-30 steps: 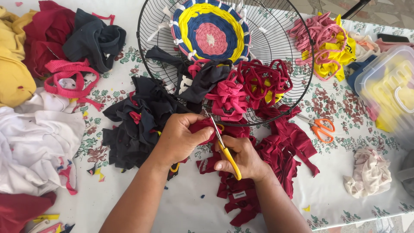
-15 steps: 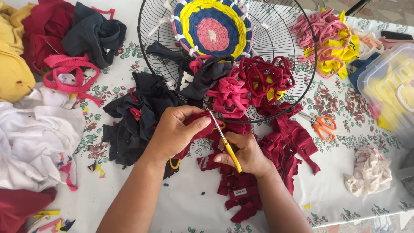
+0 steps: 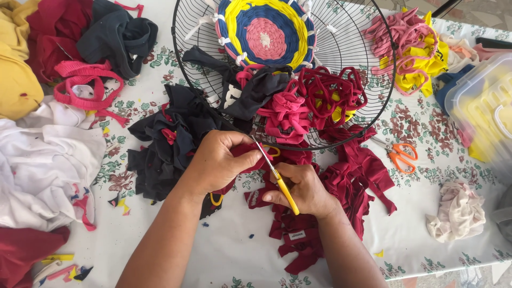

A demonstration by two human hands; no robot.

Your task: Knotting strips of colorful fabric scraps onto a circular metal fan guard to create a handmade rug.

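My left hand (image 3: 217,160) pinches a piece of dark red fabric (image 3: 246,154) at the middle of the table. My right hand (image 3: 304,189) grips yellow-handled scissors (image 3: 277,178), whose blades point up-left into that fabric between the two hands. More dark red fabric scraps (image 3: 349,176) lie under and to the right of my hands. Just beyond them stands a black wire fan guard (image 3: 352,48) with a round woven mat (image 3: 266,29) of yellow, blue and pink, and loops of dark red, pink and black cloth resting on it.
A dark navy cloth heap (image 3: 165,141) lies left of my hands. White (image 3: 42,170), yellow (image 3: 16,80) and red garments fill the left side. Orange scissors (image 3: 401,156), a pink-and-yellow strip pile (image 3: 410,45), a clear plastic box (image 3: 480,106) and a pale rag (image 3: 458,210) sit at the right.
Both hands stay together on the dark red fabric. The scissors' angle shifted slightly as they work into the cloth; the view drifted a little.
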